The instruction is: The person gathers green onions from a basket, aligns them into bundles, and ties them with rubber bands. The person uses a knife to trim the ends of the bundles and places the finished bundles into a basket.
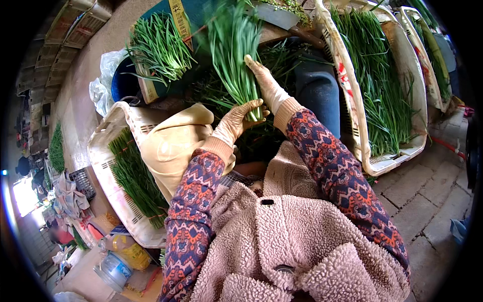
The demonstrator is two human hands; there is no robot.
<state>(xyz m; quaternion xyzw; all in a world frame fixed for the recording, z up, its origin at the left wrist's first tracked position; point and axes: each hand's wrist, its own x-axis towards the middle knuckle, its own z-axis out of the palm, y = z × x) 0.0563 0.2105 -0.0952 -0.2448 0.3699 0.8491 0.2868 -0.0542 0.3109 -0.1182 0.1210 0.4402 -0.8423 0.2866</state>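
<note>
My gloved left hand (241,119) is closed around the pale stem ends of a bunch of long green leafy vegetables, perhaps garlic chives (234,68). The bunch stands up away from me, its leaf tips blurred. Against the right side of the same bunch lies my gloved right hand (266,75), its fingers extended and the thumb side near the leaves. To the left, a second loose bunch of greens (162,49) rests on a small board-like surface with a yellow strip bearing writing. A wide metal blade (273,16) with a wooden handle (307,37) lies beyond my right hand.
A white plastic crate (364,124) full of greens stands at the right, another crate (102,162) with banded bunches at the left. A blue bucket (122,79) and clear plastic bag (107,83) sit at upper left. Bottles and a person are at lower left.
</note>
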